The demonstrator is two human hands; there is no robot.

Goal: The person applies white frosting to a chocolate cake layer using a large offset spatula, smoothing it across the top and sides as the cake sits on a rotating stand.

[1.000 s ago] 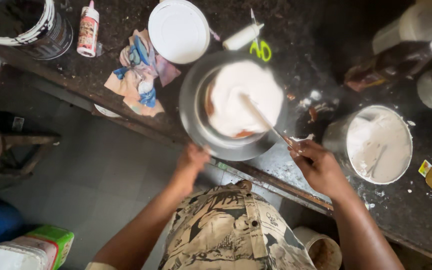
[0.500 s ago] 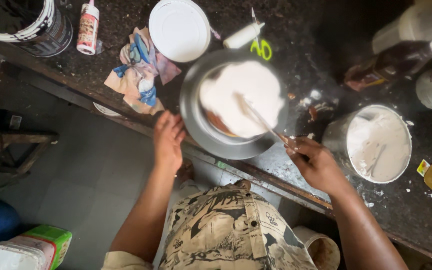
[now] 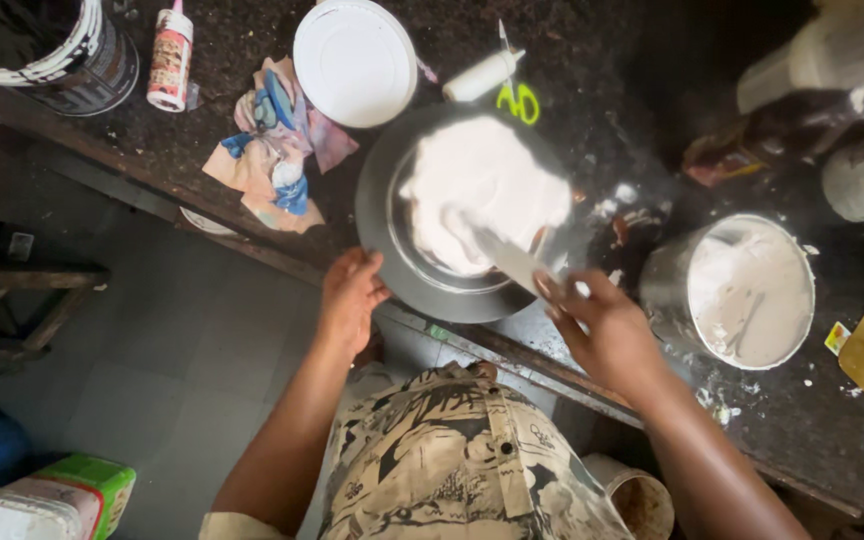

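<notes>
Fingers of the right hand [image 3: 607, 335] are curled tight around the handle of a flat stirring blade [image 3: 507, 262], whose far end is sunk in the white paste [image 3: 482, 190] filling a round metal pan [image 3: 377, 235]. The left hand [image 3: 350, 298] has its fingers close together and bent over the pan's near rim, touching it. The pan sits on a dark, speckled worktop [image 3: 592, 110], its near rim just overhanging the front edge; beyond that edge is grey floor. Just right of the pan stands an open metal tin of white paste [image 3: 747, 290], close to the right hand. Just past the pan's far rim lie a white round lid [image 3: 354, 62], a small white tube [image 3: 482, 75] and yellow-handled scissors [image 3: 518, 102]. To the left, near the worktop edge, lies a crumpled paint-stained rag [image 3: 272, 140]; further left are a glue bottle [image 3: 169, 58] and a dark bucket [image 3: 47, 45]. Bare worktop shows only in narrow gaps between these things.
</notes>
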